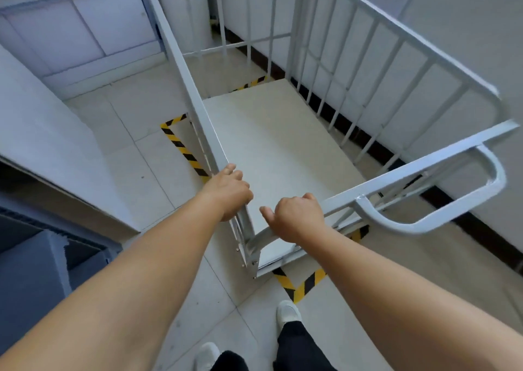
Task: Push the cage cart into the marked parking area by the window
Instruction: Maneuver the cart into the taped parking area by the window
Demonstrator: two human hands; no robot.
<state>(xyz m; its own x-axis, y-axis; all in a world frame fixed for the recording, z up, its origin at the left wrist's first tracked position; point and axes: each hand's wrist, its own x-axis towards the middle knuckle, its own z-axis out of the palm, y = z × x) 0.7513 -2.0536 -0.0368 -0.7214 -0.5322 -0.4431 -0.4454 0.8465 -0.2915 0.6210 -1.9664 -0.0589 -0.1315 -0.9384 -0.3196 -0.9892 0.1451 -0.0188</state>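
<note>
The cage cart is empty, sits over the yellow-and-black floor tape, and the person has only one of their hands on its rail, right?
Not quite. In the head view both hands grip the cage cart: the left hand on the side rail, the right hand on the near rail. The rest holds: the cart is empty and sits over the yellow-and-black floor tape.

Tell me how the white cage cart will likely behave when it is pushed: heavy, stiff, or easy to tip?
The cage cart probably rolls lightly, since its platform is empty. The welded metal bars look stiff, so it should not flex. With the left hand and right hand both near one corner, it may swivel.
</note>
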